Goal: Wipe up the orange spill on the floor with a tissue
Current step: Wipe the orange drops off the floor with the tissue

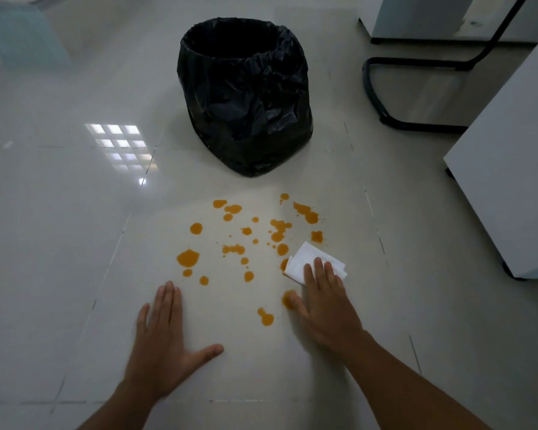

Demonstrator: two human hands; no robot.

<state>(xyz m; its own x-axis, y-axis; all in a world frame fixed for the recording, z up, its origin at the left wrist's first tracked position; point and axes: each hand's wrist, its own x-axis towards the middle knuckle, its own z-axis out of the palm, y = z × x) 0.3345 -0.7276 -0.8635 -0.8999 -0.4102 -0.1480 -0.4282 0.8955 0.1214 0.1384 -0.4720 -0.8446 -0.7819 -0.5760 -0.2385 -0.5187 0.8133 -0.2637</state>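
Observation:
Orange spill [249, 240] lies as several drops and blotches scattered over a pale floor tile in front of me. A folded white tissue [305, 259] rests on the floor at the spill's right edge. My right hand [326, 308] lies flat with its fingertips pressing on the tissue's near side, and its thumb touches an orange blotch. My left hand [165, 342] is spread flat on the bare tile, to the near left of the spill, holding nothing.
A bin lined with a black bag [246, 94] stands just beyond the spill. A black chair base [382, 97] sits at the far right. A white cabinet [510, 187] borders the right side. Glossy tile floor [59, 228] extends left.

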